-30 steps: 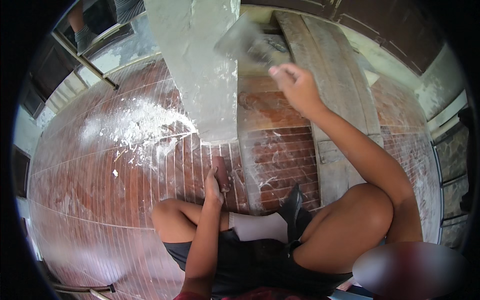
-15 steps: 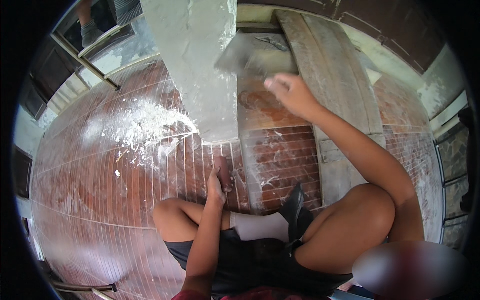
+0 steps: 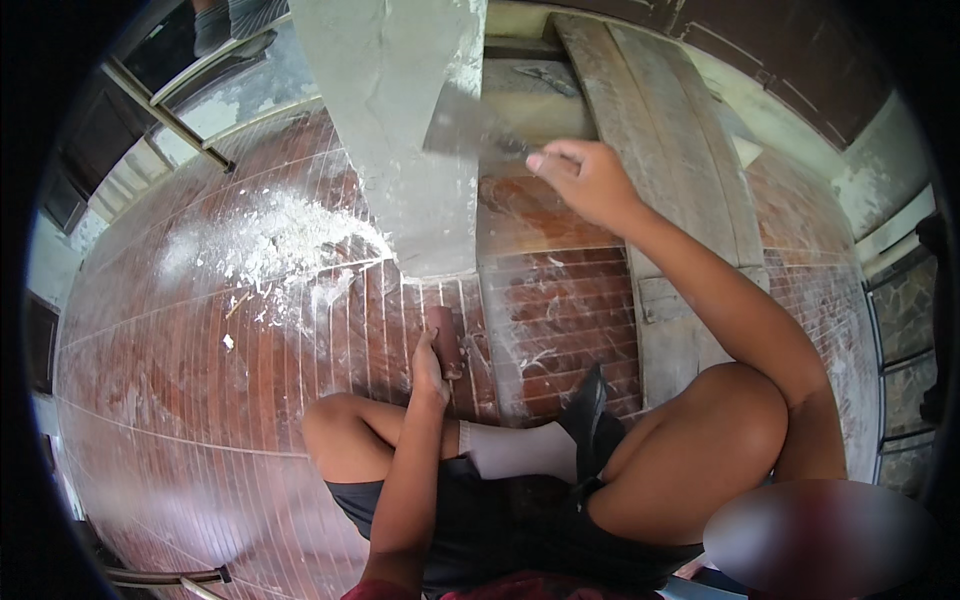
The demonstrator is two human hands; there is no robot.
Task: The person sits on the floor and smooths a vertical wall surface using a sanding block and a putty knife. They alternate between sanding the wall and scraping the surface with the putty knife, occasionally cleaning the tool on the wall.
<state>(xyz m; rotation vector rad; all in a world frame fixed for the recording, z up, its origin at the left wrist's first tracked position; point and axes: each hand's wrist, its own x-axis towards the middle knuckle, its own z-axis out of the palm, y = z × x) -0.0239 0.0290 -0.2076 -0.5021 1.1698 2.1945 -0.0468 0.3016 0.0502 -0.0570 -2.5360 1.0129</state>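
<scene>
My right hand (image 3: pixel 592 182) is closed round the handle of a scraper (image 3: pixel 452 128) with a broad, flat grey blade, blurred by motion. The blade overlaps the right side of a grey plastered column (image 3: pixel 385 190); whether it touches the surface I cannot tell. Low in front of me, my left hand (image 3: pixel 428 372) grips a reddish-brown block (image 3: pixel 444 335), perhaps wrapped in sandpaper, by its left side. The block is near the foot of the column, just above the red-brown striped floor.
White flakes and dust (image 3: pixel 285 240) cover the floor left of the column. A long wooden plank (image 3: pixel 655 130) lies to the right. At the far left stands a metal-framed piece (image 3: pixel 170 115), with another person's feet (image 3: pixel 235 22) above it. My folded legs are close in front.
The scraper blade has swung slightly down and left across the column, with my right wrist turned a little. My left hand stays with the block. The other person's feet have shifted.
</scene>
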